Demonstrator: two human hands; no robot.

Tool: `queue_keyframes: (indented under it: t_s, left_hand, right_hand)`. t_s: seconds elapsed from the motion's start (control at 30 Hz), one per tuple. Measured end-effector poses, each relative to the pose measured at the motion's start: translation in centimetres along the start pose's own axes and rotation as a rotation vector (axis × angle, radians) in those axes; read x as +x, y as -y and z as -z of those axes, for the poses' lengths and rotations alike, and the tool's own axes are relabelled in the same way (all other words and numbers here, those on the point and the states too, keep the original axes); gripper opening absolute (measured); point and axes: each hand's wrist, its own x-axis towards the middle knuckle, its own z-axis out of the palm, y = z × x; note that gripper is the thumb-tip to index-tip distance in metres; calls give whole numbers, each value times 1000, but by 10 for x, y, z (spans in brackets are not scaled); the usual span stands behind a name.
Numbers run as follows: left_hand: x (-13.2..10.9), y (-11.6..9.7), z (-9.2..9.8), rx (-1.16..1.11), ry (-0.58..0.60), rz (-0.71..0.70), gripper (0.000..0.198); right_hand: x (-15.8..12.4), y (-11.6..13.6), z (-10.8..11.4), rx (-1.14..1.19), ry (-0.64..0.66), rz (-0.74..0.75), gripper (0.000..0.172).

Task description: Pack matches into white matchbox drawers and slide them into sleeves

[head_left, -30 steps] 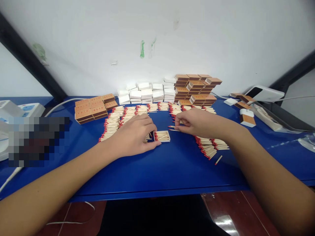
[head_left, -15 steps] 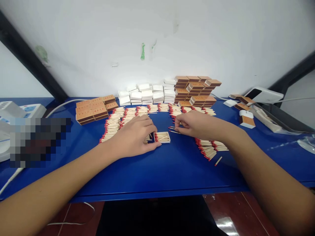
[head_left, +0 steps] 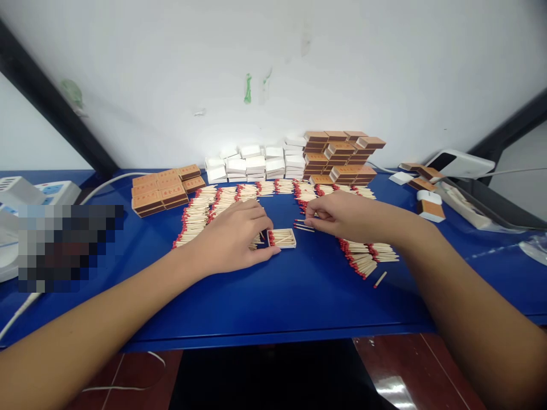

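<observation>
A small white matchbox tray (head_left: 282,238) part filled with red-tipped matches lies on the blue table (head_left: 273,296). My left hand (head_left: 233,236) rests beside it, fingers curled, thumb and fingertips touching the tray's left end. My right hand (head_left: 342,213) is just right of the tray, its fingers pinched on a few matches (head_left: 302,226) lying on the table. Rows of loose matches (head_left: 200,213) arc behind both hands, and another heap of matches (head_left: 363,259) lies under my right wrist.
White inner trays (head_left: 256,162) and brown matchbox sleeves (head_left: 342,156) are stacked against the wall. More brown sleeves (head_left: 160,191) sit at left. A power strip (head_left: 38,193) is far left. A white device (head_left: 459,164) and single boxes (head_left: 429,206) are at right. One stray match (head_left: 379,279) lies near the front.
My right hand has shifted slightly back and right over the loose matches. The left hand and the tray have stayed put.
</observation>
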Motion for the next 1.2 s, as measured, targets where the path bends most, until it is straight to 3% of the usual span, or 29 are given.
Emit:
queue_keyframes:
  t_s: [0.23, 0.4, 0.53, 0.7, 0.87, 1.2]
  left_hand:
    - [1, -1, 1, 13, 12, 4, 29]
    - [0, 0, 0, -2, 7, 8, 28]
    - [0, 0, 0, 13, 8, 4, 28]
    - [0, 0, 0, 11, -3, -5, 31]
    - [0, -1, 0, 19, -3, -11, 28]
    - [1, 0, 0, -7, 9, 6, 29]
  right_hand:
    - [0, 8, 1, -14, 36, 7, 26]
    - [2, 4, -5, -41, -2, 16, 19]
    - [0, 4, -5, -5, -37, 45, 25]
    - [-5, 23, -8, 99, -92, 154, 25]
    - [-2, 38, -22, 59, -135, 218, 18]
    - [-2, 31, -18, 42, -106, 207, 17]
